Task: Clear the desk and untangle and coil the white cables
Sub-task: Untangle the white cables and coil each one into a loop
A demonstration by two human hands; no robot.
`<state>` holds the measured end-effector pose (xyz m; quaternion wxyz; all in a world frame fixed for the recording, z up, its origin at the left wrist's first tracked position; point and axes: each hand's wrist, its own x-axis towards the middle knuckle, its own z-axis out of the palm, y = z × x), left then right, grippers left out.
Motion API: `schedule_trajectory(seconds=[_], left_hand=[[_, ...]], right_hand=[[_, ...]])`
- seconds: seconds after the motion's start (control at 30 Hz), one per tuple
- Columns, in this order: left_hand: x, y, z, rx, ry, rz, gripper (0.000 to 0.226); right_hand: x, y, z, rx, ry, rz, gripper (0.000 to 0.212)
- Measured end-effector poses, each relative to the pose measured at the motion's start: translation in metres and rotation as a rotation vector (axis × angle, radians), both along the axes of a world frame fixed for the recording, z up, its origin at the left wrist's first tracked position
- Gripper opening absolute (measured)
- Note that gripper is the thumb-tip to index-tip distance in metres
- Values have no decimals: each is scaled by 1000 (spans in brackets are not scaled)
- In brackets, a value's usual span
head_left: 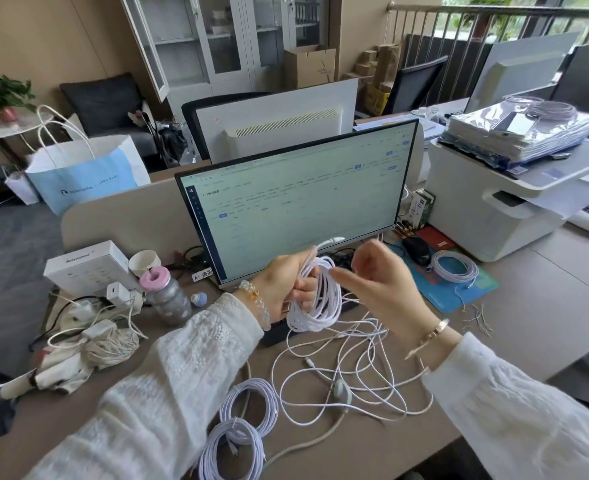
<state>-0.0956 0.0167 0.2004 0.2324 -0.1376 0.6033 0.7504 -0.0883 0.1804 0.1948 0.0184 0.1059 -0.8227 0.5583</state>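
Nearest the camera, at the desk's [545, 327] front edge, lie two finished coils of white cable [241, 427], one overlapping the other, wound tight and flat.

Further left, a crumpled cloth bundle [78, 358] and a power strip [88, 311] with chargers crowd the corner, with a pink-capped bottle [166, 296] just beside them.

Moving right to the centre, the left hand [286, 282] is raised in front of the monitor [296, 206], its fingers curled round a half-wound coil [315, 299] of white cable that hangs down from the grip as a loop, its plane roughly upright. The free end of that cable pokes up above the fingers.

Just right of it, the right hand [386, 275] is blurred; its forefinger and thumb reach toward the top of the loop, and I cannot tell whether they pinch a strand or merely touch it.

Below both hands the loose tangle [348, 368] of unwound cable sprawls over the desk, with an inline switch [342, 391] lying in it. Its slack lies below and to the right of the held coil, so the right hand is the nearer one to draw up the next turn.

Farther right, another coiled cable [454, 266] rests on the blue mouse mat [459, 292], near the black mouse [416, 249].
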Motion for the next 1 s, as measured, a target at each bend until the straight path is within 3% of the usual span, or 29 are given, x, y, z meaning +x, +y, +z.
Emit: schedule_trajectory(seconds=[0.03, 0.1, 0.17, 0.23, 0.3, 0.4, 0.5, 0.57, 0.63, 0.73, 1.0], left_hand=[[1, 1, 1, 4, -47, -76, 50], [1, 3, 3, 16, -112, -242, 57], [-1, 6, 2, 74, -164, -371, 61], [-3, 9, 0, 162, -207, -426, 63], [-2, 9, 0, 225, -208, -454, 62], [-2, 16, 3, 161, -156, -586, 43], [-8, 31, 3, 151, -139, -678, 32], [-17, 42, -1, 192, -147, -672, 31], [-27, 59, -6, 226, -175, -629, 31], [-30, 79, -15, 208, -197, -540, 29], [-56, 138, -55, 176, -133, -397, 35]], right_hand=[[-4, 2, -1, 94, 240, -5, 28], [-14, 6, 1, 254, 514, 165, 35], [-24, 13, 1, 310, 600, 337, 32], [-31, 25, -3, 309, 623, 335, 24], [-33, 39, -10, 269, 532, 293, 18], [-27, 55, -20, 174, 160, 329, 14], [-21, 67, -25, -199, -297, 415, 19], [-20, 77, -28, -431, -479, 414, 30], [-25, 92, -32, -309, -411, 428, 46], [-34, 109, -33, -117, -344, 482, 28], [-62, 166, -60, -272, -459, 379, 32]])
